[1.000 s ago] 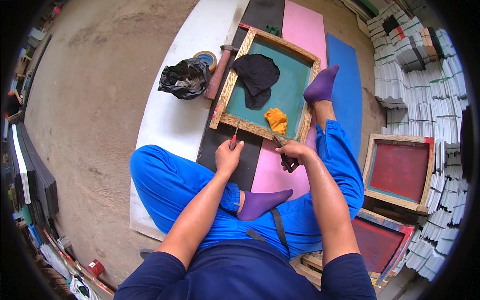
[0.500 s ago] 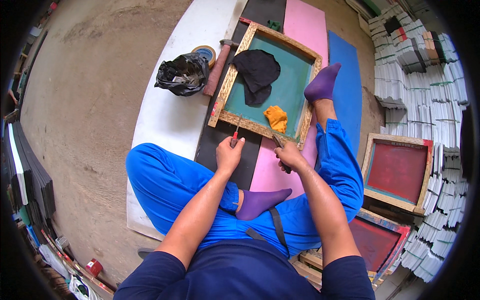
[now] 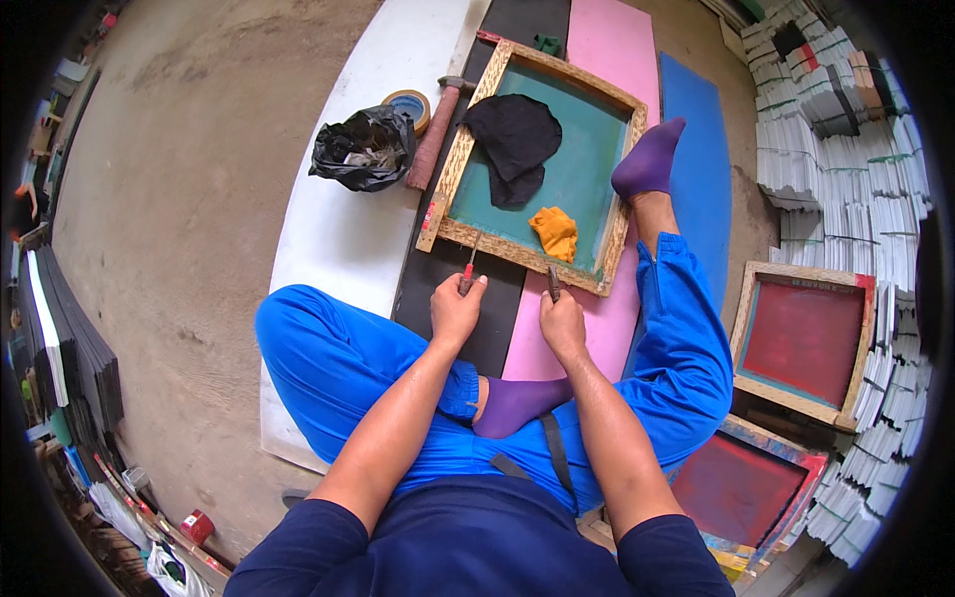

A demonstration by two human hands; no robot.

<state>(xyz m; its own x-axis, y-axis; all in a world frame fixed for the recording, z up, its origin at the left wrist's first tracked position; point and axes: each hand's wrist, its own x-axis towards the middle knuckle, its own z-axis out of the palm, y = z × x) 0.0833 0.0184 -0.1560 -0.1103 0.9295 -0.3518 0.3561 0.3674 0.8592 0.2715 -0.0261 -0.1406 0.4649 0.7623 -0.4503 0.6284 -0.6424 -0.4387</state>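
Observation:
A wooden screen-printing frame (image 3: 497, 253) with green mesh (image 3: 587, 139) lies in front of me, its near edge closest to both hands. My left hand (image 3: 456, 308) is closed around the red handle of a screwdriver (image 3: 467, 278), whose thin shaft points at that near edge. In my right hand (image 3: 564, 323) are dark pliers (image 3: 554, 283), jaws pointing up toward the frame; the fingers cover most of them. A black cloth (image 3: 517, 139) and a crumpled orange cloth (image 3: 554, 233) rest on the mesh.
A hammer (image 3: 433, 139) with a wrapped handle, a tape roll (image 3: 414, 103) and a black plastic bag (image 3: 363, 149) lie left of the frame. My purple-socked foot (image 3: 649, 159) is at its right edge. Two red-meshed frames (image 3: 804, 333) and stacked white bundles (image 3: 846, 199) stand farther right.
My right hand has moved slightly left and turned, so the pliers now point forward instead of lying slantwise. My left hand with the screwdriver stays nearly where it was.

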